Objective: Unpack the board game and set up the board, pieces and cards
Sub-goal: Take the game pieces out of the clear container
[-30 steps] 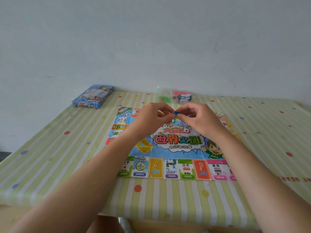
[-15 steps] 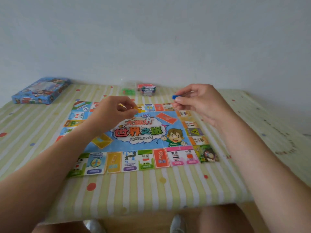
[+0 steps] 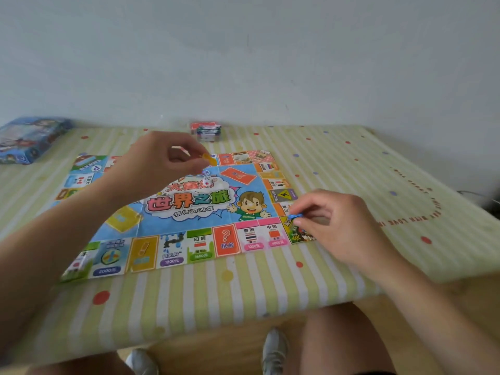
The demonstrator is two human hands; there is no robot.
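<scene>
R hand [image 3: 338,226] grip pinched shut on blue token [image 3: 295,216], right over board's [image 3: 189,212] near-right corner square. L hand [image 3: 159,163] pinches yellow token [image 3: 208,158] above far edge, further off.

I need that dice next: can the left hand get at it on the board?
Probably yes: the dice lies bare on the board just below the left hand, though its fingertips already pinch a yellow piece.

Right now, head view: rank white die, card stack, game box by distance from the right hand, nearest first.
From the right hand, at the board's near right corner:
1. White die, on the board's centre, up and left.
2. Card stack, off the board by the wall.
3. Game box, far left corner of the table.
</scene>
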